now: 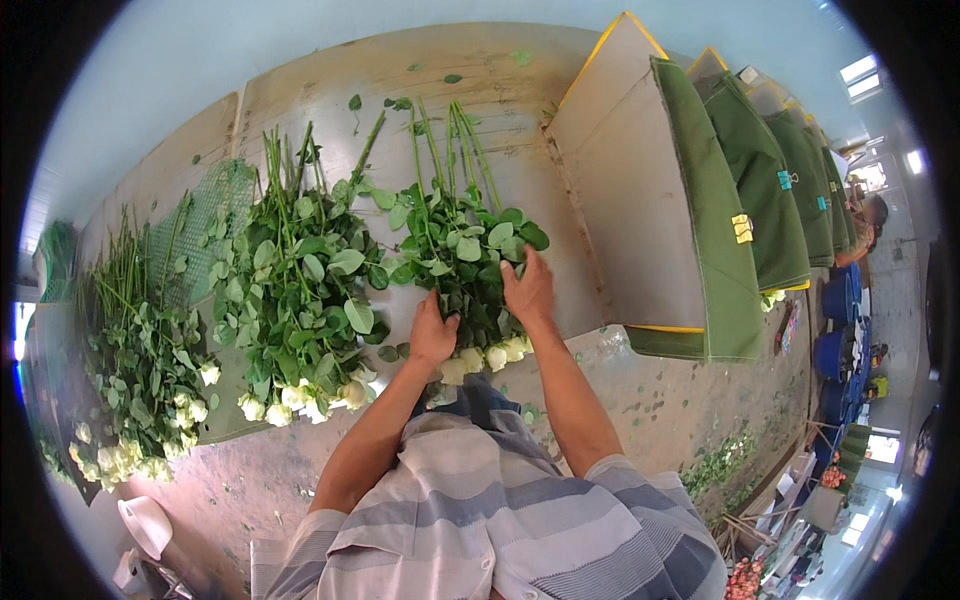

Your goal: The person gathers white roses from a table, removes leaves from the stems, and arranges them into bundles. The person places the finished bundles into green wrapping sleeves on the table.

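A small bunch of white roses (469, 247) lies before me on the metal-topped worktable (555, 292), its stems pointing away and its blooms towards my body. Against the bunch's left side, near the blooms, is my left hand (433, 330), with its thumb and fingers apart at the leaves. My right hand (531, 291) touches the leaves on the opposite side, slightly blurred. Foliage partly hides the fingertips, so a firm grip cannot be made out. Left of these roses lies a larger pile of white roses (300, 262).
Another rose pile (139, 322) lies farther left, beside green netting (199, 217). On the right stand upright dividers (622, 172) hung with green cloth (705, 217) and clips. Blue buckets (831, 352) and a person (866, 229) are beyond. Leaves litter the floor (637, 390). A white container (145, 525) is lower left.
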`<state>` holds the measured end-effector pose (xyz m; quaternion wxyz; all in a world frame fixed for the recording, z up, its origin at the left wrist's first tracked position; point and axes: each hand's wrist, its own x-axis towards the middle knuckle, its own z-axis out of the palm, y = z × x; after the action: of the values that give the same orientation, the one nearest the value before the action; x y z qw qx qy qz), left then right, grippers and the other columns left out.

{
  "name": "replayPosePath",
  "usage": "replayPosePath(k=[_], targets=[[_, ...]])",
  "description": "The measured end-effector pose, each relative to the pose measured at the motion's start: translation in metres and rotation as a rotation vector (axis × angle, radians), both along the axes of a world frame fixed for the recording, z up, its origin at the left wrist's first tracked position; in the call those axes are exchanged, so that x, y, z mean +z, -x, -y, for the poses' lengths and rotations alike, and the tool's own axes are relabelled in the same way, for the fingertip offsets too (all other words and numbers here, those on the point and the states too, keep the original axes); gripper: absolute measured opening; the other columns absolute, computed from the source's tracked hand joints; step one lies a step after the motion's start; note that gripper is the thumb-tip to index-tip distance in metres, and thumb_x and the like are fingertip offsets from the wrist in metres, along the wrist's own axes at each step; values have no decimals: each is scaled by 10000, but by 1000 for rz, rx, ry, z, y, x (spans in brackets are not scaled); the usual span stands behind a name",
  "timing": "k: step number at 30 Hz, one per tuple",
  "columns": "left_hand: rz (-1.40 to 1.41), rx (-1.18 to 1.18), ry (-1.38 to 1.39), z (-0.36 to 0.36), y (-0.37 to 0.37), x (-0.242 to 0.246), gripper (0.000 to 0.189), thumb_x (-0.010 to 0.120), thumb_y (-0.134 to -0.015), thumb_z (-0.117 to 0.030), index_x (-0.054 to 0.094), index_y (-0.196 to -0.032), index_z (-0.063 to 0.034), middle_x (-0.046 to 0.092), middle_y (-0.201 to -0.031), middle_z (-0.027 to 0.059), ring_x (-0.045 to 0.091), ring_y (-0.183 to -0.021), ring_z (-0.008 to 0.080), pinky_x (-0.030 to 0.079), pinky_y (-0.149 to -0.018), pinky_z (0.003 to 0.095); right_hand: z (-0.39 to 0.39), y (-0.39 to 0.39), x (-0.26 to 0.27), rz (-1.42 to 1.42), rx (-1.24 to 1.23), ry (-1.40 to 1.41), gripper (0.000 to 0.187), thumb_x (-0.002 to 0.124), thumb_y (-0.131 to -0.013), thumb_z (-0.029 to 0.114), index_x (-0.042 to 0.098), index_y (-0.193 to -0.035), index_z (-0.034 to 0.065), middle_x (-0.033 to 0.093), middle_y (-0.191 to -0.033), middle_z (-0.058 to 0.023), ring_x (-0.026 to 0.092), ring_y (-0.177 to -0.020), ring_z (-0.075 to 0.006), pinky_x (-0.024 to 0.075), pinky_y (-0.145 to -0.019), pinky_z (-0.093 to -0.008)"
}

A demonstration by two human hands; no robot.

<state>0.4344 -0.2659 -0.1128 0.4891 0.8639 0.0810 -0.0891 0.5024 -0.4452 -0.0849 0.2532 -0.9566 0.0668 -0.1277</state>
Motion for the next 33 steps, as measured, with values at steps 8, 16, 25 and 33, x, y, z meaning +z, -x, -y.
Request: replayPosePath(k=[8,16,25,33], targets=[[52,-50,223,74,-40,12,672,586,-773,-41,323,-1388,31,478,-1284,289,480,-1161,437,412,-977,431,39,-26,3,-338,126,-298,577,587,-873,398,504,-1273,-9,608,-1122,-257,572,-1048,-428,455,-880,-470],[172,-35,-145,14,-29,46,457,622,-813,-140,522,-1249,-45,562,-1193,200,501,-1137,385,435,-939,436,12,-20,53,137,136,-153,389,606,-877,236,556,-1182,0,566,-1135,-223,549,-1047,-381,446,-871,-455],[5,451,-826,-177,14,72,389,663,-785,-182,536,-1132,-61,524,-1124,151,520,-1003,358,469,-841,438,-199,0,-26,-795,510,-985,365,526,-936,288,581,-1137,-12,615,-973,-106,551,-893,-224,443,-822,-355],[104,557,-710,-203,20,51,280,592,-744,-117,571,-1012,-42,525,-1107,184,536,-997,381,484,-810,461,-215,3,14,-683,324,-1120,477,598,-908,340,555,-1216,-21,584,-1213,-146,536,-1090,-234,402,-921,-357]])
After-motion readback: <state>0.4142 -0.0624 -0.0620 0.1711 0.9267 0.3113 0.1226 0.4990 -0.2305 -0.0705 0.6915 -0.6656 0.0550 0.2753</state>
